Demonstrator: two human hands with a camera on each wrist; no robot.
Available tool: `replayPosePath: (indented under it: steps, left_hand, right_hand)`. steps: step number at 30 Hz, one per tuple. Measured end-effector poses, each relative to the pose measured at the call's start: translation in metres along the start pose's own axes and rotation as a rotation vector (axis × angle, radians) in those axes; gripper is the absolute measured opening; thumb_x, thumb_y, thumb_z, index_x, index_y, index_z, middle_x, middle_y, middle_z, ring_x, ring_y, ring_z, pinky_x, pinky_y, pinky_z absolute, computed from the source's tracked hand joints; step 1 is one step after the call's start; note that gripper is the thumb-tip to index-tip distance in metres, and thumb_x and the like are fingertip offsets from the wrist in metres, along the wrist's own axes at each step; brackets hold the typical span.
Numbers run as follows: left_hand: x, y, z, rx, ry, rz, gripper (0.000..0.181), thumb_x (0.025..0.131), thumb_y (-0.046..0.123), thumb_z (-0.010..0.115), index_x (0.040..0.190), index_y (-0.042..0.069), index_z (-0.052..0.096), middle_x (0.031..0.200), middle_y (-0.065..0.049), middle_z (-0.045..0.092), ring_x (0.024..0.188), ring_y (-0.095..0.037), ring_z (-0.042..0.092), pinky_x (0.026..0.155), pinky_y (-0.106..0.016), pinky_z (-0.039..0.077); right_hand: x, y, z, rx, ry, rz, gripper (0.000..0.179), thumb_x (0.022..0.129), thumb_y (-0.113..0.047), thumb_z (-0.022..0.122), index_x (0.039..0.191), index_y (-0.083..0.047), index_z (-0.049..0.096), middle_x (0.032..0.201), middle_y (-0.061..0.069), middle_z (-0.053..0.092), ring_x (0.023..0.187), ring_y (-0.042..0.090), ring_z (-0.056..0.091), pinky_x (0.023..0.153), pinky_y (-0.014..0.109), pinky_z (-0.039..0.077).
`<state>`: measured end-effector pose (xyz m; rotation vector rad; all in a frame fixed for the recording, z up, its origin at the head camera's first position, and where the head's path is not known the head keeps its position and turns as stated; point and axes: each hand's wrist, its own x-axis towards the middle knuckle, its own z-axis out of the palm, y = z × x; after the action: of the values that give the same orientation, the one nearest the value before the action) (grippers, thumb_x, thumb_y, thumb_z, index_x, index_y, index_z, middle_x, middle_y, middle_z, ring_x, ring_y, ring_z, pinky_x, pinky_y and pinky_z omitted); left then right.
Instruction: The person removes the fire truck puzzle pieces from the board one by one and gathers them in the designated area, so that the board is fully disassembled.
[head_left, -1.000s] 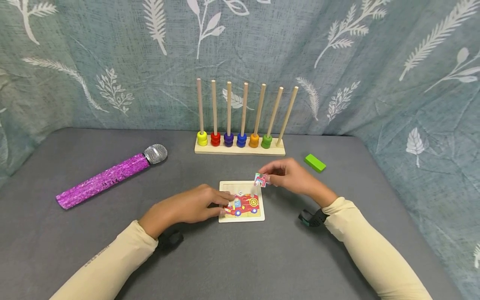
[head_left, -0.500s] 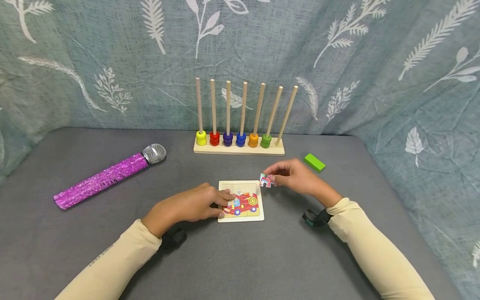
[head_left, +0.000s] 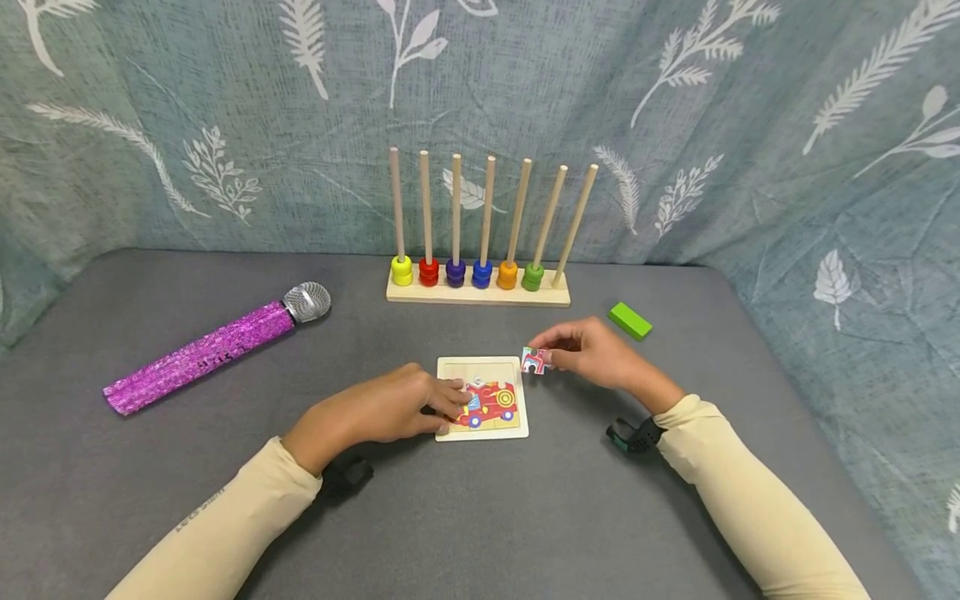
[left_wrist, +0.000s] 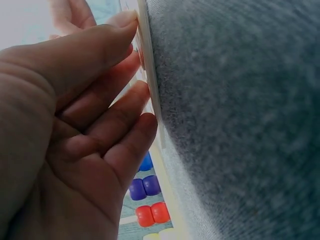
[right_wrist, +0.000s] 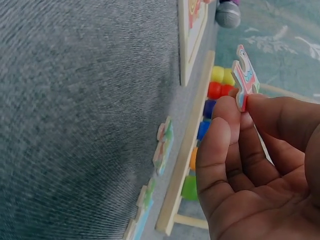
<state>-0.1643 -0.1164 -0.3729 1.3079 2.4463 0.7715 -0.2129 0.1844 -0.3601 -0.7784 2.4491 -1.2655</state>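
A wooden puzzle board [head_left: 487,434] with a red vehicle picture lies on the table; bare wood shows along its top. My left hand [head_left: 393,404] rests on the board's left side, thumb and fingertips touching it and covering part of the picture. Beyond the board's upper right corner, my right hand [head_left: 592,354] pinches a puzzle piece [head_left: 533,361] between thumb and fingers. The right wrist view shows this piece [right_wrist: 245,80] raised and seen nearly edge-on. Below that hand, more puzzle pieces [right_wrist: 164,145] lie on the table, hidden behind the hand in the head view.
A wooden rack [head_left: 480,294] with upright pegs and coloured beads stands at the back. A purple microphone [head_left: 202,357] lies to the left. A green block [head_left: 630,321] lies at the right, beyond my right hand. A patterned curtain [head_left: 480,75] hangs behind the table.
My right hand has drawn the puzzle piece rightward, from over the board's upper right corner to just beside it, and turned it slightly. My left hand has stayed on the board.
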Motion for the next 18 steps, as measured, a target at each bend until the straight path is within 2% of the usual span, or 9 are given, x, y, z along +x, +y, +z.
replayPosePath:
  steps: [5, 11, 18]
  left_hand:
    - [-0.001, 0.000, -0.001, -0.014, 0.024, 0.019, 0.025, 0.088, 0.003, 0.070, 0.112, -0.002, 0.072, 0.124, -0.012, 0.064, 0.125, -0.029, 0.052, 0.097, -0.043, 0.045]
    - [0.001, 0.001, -0.001, 0.025, 0.002, 0.057, 0.019, 0.088, 0.003, 0.069, 0.106, 0.000, 0.075, 0.118, -0.010, 0.067, 0.120, -0.024, 0.057, 0.093, -0.040, 0.049]
    - [0.001, 0.000, 0.001, 0.043, 0.013, 0.083, 0.019, 0.087, 0.001, 0.069, 0.105, 0.001, 0.076, 0.118, -0.011, 0.067, 0.118, -0.024, 0.058, 0.091, -0.040, 0.050]
  right_hand:
    - [0.000, 0.007, 0.000, -0.020, -0.022, 0.001, 0.020, 0.093, 0.001, 0.059, 0.110, 0.004, 0.071, 0.100, 0.012, 0.071, 0.079, 0.014, 0.061, 0.066, 0.026, 0.050]
    - [-0.003, 0.013, -0.005, -0.057, -0.044, 0.002, 0.019, 0.091, 0.005, 0.058, 0.104, 0.004, 0.072, 0.097, 0.010, 0.068, 0.072, 0.015, 0.054, 0.061, 0.026, 0.045]
    - [-0.009, 0.017, -0.010, -0.041, -0.110, 0.043, 0.020, 0.092, 0.003, 0.057, 0.107, 0.005, 0.070, 0.085, 0.005, 0.064, 0.070, 0.016, 0.053, 0.060, 0.026, 0.043]
